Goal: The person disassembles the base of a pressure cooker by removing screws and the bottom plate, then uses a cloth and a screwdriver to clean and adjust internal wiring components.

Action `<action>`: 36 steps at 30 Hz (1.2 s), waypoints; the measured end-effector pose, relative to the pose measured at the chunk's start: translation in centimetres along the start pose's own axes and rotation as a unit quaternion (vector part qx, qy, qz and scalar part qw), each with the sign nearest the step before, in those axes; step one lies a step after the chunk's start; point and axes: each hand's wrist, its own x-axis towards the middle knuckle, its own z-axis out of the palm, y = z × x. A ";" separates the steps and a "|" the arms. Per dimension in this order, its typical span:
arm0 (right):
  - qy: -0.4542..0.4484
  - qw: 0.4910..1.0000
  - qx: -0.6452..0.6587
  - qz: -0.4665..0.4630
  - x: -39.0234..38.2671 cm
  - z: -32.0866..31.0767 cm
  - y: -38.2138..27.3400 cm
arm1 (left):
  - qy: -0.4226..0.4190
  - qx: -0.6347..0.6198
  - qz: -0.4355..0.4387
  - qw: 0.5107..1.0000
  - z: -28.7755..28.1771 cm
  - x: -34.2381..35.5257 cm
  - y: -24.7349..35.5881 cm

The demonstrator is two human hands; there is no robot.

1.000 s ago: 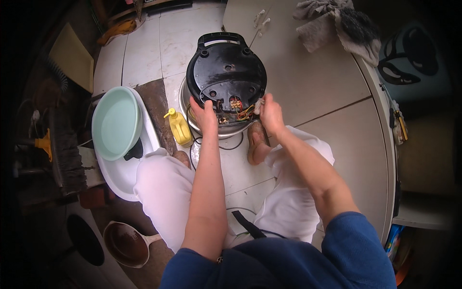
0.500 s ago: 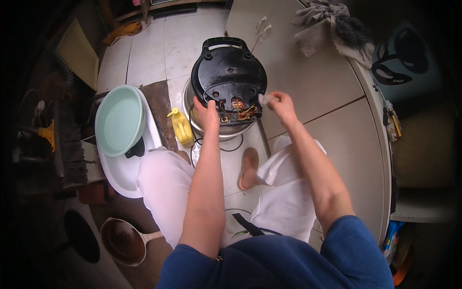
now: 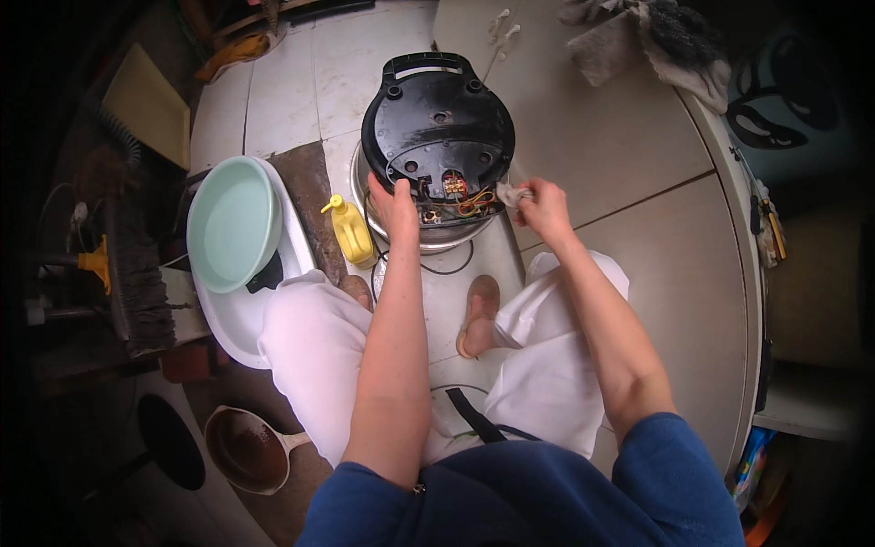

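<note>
A round black electric appliance (image 3: 437, 114), like an electric griddle, shows its underside, with a loop handle at its far end. Its near end is uncovered: a terminal block (image 3: 454, 186) and yellow and red wires (image 3: 476, 204) lie bare. My left hand (image 3: 397, 211) grips the left near edge, thumb on top and fingers partly hidden. In my right hand (image 3: 545, 211) a crumpled pale cloth or tissue (image 3: 511, 194) is pinched against the right near edge, beside the wires. Under the appliance is a round silvery metal vessel (image 3: 447, 244), mostly covered.
Left of the appliance stands a yellow jug with a spout (image 3: 352, 233). A pale green basin (image 3: 233, 224) sits over a white tub (image 3: 297, 239). Nearer lies a brown pan (image 3: 248, 450). A beige cabinet (image 3: 638, 264) borders the right, with grey cloths (image 3: 679, 36) on it.
My right hand has turned and brought the cloth down and inward against the appliance's edge. The left hand keeps its grip. The whole view has shifted slightly.
</note>
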 end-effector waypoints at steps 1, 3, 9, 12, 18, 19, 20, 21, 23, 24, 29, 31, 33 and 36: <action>0.038 0.999 -0.007 -0.002 -0.4 -0.2 0.0 | 0.003 0.003 0.002 1.000 0.0 0.0 -0.1; 0.049 0.998 -0.003 -0.041 -1.9 -0.1 -0.8 | 0.009 0.010 0.005 1.000 0.0 0.0 -0.3; 0.114 0.927 -0.208 -0.292 -3.2 2.9 1.9 | 0.018 -0.008 0.016 1.000 0.6 0.3 -0.8; 0.066 0.907 -0.333 -0.249 -3.7 4.1 1.4 | 0.032 -0.031 0.012 0.999 0.8 0.0 -1.0; 0.057 0.906 -0.341 -0.244 -4.6 5.6 -0.2 | 0.035 -0.100 -0.006 0.994 0.8 0.1 -1.6; 0.062 0.907 -0.342 -0.240 -4.7 5.7 -0.3 | 0.035 -0.102 -0.005 0.994 0.8 0.2 -1.7; 0.075 0.909 -0.327 -0.247 -4.8 6.0 0.0 | 0.035 -0.105 -0.004 0.994 0.8 0.2 -1.7; 0.089 0.911 -0.312 -0.255 -4.7 6.3 0.3 | 0.033 -0.107 -0.006 0.994 0.9 0.2 -1.6; 0.104 0.912 -0.291 -0.269 -4.7 6.5 0.8 | 0.030 -0.111 -0.011 0.993 1.0 0.1 -1.4; 0.103 0.912 -0.286 -0.275 -4.9 6.6 0.7 | 0.029 -0.107 -0.007 0.994 0.9 0.1 -1.3; 0.068 0.918 -0.278 -0.275 -5.7 8.7 0.0 | 0.032 -0.089 -0.014 0.995 1.7 -0.7 -1.0; 0.035 0.924 -0.219 -0.312 -5.9 8.9 -1.2 | 0.035 -0.091 -0.011 0.995 1.1 -0.1 -1.5; 0.030 0.930 -0.161 -0.330 -6.1 8.8 -2.1 | 0.036 -0.093 -0.010 0.995 0.7 0.2 -1.8; 0.036 0.969 -0.081 -0.229 -5.7 6.3 -2.8 | 0.032 -0.070 -0.016 0.997 0.8 0.0 -1.3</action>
